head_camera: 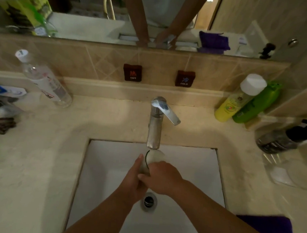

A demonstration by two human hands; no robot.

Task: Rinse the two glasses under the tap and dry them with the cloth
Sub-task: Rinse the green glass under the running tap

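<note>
1. You hold one clear drinking glass [152,160] at the centre of the frame, right under the spout of the chrome single-lever tap [155,124], over the white rectangular sink basin [191,167].
2. Your left hand [134,181] is wrapped around the lower body of the glass, grasping it. Your right hand [159,177] lies curled over the glass from the right side, fingers on its wall; it looks to be gripping or rubbing it.
3. Water flow: too blurred to confirm. The lever is swung to the right of the frame.
4. Second glass: a clear glass [298,175] seems to stand at the right edge of the frame on the beige stone counter [35,162], well apart from the sink. Wet or dry, cannot tell.
5. The purple cloth [275,232] lies at lower right on the counter, untouched by either hand.
6. Judgement: you are at the rinse of one glass. Left to do: probably the other rinse, and all drying.
</note>
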